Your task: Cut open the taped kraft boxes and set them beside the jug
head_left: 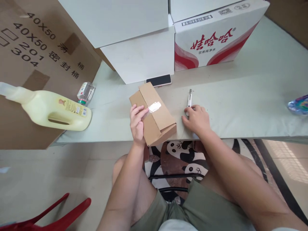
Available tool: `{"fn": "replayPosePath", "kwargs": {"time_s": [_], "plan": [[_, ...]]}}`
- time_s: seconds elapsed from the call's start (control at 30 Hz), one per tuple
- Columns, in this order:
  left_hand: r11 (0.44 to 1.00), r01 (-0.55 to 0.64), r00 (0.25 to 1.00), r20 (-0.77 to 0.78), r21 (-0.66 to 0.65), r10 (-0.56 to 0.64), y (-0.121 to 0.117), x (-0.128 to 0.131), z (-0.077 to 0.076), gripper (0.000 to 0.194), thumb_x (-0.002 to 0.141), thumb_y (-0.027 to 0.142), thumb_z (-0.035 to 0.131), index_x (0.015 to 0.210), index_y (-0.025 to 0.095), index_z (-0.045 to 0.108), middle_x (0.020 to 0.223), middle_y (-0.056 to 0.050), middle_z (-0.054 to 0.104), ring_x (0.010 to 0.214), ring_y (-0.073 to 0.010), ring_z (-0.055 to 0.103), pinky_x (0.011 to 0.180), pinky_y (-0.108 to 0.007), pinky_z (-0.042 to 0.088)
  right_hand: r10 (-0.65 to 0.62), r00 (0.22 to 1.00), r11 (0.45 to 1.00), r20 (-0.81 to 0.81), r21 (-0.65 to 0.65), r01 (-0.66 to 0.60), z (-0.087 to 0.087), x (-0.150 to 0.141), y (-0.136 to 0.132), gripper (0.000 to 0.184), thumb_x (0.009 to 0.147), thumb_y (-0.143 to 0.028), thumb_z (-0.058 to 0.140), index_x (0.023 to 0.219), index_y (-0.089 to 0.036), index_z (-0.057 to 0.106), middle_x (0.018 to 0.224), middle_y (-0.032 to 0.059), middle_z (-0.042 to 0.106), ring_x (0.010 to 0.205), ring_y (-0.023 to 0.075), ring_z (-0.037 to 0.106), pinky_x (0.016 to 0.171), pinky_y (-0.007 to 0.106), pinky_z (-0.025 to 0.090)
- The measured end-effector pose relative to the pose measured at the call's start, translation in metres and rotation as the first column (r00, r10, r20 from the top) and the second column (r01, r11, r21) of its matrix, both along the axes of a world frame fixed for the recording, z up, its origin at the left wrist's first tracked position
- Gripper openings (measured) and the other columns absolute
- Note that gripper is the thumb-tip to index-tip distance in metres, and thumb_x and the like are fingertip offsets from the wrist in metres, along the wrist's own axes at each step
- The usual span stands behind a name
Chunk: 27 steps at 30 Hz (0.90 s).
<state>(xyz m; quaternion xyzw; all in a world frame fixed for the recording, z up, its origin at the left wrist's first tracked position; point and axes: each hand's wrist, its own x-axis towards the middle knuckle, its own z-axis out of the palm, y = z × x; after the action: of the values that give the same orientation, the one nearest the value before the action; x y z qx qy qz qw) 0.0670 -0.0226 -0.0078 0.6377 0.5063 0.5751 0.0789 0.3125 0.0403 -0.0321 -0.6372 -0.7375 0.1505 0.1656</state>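
A small brown cardboard box (160, 117) is tilted near the table's front edge, a shiny strip of tape (154, 106) across its lid seam. My left hand (138, 125) grips the box along its left side, fingertips on the top beside the tape. Its lid flap stands slightly raised at the near right corner. To the right, a white utility knife (190, 98) lies on the table with its blade end pointing away from me. My right hand (197, 118) has its fingers closed around the near end of the knife, which they partly hide.
Behind the box lies a phone (158, 80) against large white cartons (144, 53). On the left are a yellow jug (45, 107), a clear bottle (86, 92) and a big brown carton (55, 48). A colourful plastic packet (298, 105) sits far right. A red chair (60, 216) stands below left.
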Motion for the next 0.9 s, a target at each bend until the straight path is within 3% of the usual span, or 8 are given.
{"fn": "replayPosePath", "kwargs": {"time_s": [0.1, 0.2, 0.27, 0.33, 0.43, 0.57, 0.73, 0.9], "plan": [[1.0, -0.008, 1.0, -0.008, -0.024, 0.007, -0.001, -0.001, 0.002, 0.055, 0.096, 0.059, 0.036, 0.112, 0.024, 0.075, 0.124, -0.01, 0.064, 0.138, -0.0321, 0.045, 0.124, -0.054, 0.022, -0.05, 0.999, 0.996, -0.019, -0.069, 0.049, 0.004, 0.005, 0.001, 0.021, 0.086, -0.025, 0.053, 0.103, -0.017, 0.064, 0.097, 0.015, 0.066, 0.088, 0.0308, 0.061, 0.075, 0.046, 0.049], [1.0, 0.014, 1.0, -0.012, 0.017, -0.013, 0.002, 0.001, 0.001, 0.051, 0.098, 0.054, 0.035, 0.112, 0.025, 0.075, 0.124, -0.01, 0.064, 0.137, -0.0312, 0.046, 0.124, -0.054, 0.023, -0.123, 0.97, 0.99, -0.211, -0.094, 0.105, 0.014, 0.009, 0.002, 0.027, 0.084, -0.021, 0.054, 0.11, -0.02, 0.06, 0.079, 0.0039, 0.061, 0.068, 0.0211, 0.057, 0.065, 0.037, 0.045], [0.998, 0.02, 1.0, -0.025, 0.057, -0.019, 0.004, 0.003, -0.002, 0.048, 0.099, 0.049, 0.035, 0.114, 0.026, 0.074, 0.124, -0.009, 0.064, 0.137, -0.0304, 0.046, 0.123, -0.054, 0.024, -0.153, 0.887, 0.988, -0.436, -0.061, 0.14, 0.023, 0.01, 0.0, 0.027, 0.083, -0.022, 0.055, 0.109, -0.021, 0.061, 0.078, 0.0004, 0.058, 0.061, 0.0166, 0.056, 0.059, 0.032, 0.044], [0.995, 0.004, 0.999, -0.046, 0.101, 0.0, 0.006, 0.009, -0.004, 0.047, 0.101, 0.046, 0.033, 0.115, 0.026, 0.073, 0.124, -0.009, 0.065, 0.136, -0.0295, 0.046, 0.122, -0.054, 0.027, -0.147, 0.746, 0.982, -0.649, -0.005, 0.188, 0.035, 0.009, -0.004, 0.023, 0.083, -0.022, 0.055, 0.104, -0.022, 0.064, 0.084, 0.0002, 0.059, 0.059, 0.0132, 0.057, 0.054, 0.029, 0.044], [0.985, -0.06, 0.995, -0.072, 0.163, 0.073, 0.007, 0.021, -0.006, 0.043, 0.101, 0.044, 0.034, 0.117, 0.024, 0.069, 0.123, -0.008, 0.066, 0.133, -0.0285, 0.049, 0.119, -0.053, 0.032, 0.001, 0.566, 0.954, -0.824, 0.171, 0.247, 0.052, 0.001, -0.014, 0.02, 0.082, -0.021, 0.061, 0.1, -0.024, 0.067, 0.089, -0.0001, 0.062, 0.065, 0.012, 0.062, 0.059, 0.028, 0.051], [0.974, -0.135, 0.983, -0.101, 0.183, 0.156, 0.005, 0.034, -0.004, 0.039, 0.102, 0.044, 0.033, 0.114, 0.022, 0.064, 0.122, -0.008, 0.067, 0.13, -0.0274, 0.053, 0.118, -0.051, 0.035, 0.29, 0.408, 0.871, -0.866, 0.415, 0.262, 0.071, -0.015, -0.032, 0.01, 0.087, -0.024, 0.068, 0.097, -0.027, 0.066, 0.091, 0.0003, 0.065, 0.081, 0.0154, 0.067, 0.067, 0.03, 0.057], [0.972, -0.148, 0.977, -0.128, 0.184, 0.173, 0.003, 0.036, -0.002, 0.04, 0.102, 0.045, 0.031, 0.113, 0.023, 0.061, 0.12, -0.008, 0.068, 0.128, -0.0264, 0.054, 0.119, -0.051, 0.034, 0.501, 0.407, 0.793, -0.764, 0.593, 0.139, 0.082, -0.027, -0.051, 0.004, 0.094, -0.024, 0.065, 0.099, -0.025, 0.065, 0.09, 0.0016, 0.067, 0.092, 0.0192, 0.072, 0.072, 0.033, 0.061], [0.973, -0.15, 0.978, -0.121, 0.175, 0.172, 0.003, 0.036, -0.002, 0.041, 0.102, 0.046, 0.03, 0.112, 0.022, 0.061, 0.121, -0.009, 0.067, 0.128, -0.0267, 0.054, 0.119, -0.051, 0.033, 0.553, 0.501, 0.796, -0.666, 0.599, -0.083, 0.084, -0.021, -0.056, 0.017, 0.088, -0.013, 0.069, 0.101, -0.024, 0.069, 0.094, 0.0025, 0.074, 0.09, 0.0197, 0.075, 0.073, 0.032, 0.063]]}}
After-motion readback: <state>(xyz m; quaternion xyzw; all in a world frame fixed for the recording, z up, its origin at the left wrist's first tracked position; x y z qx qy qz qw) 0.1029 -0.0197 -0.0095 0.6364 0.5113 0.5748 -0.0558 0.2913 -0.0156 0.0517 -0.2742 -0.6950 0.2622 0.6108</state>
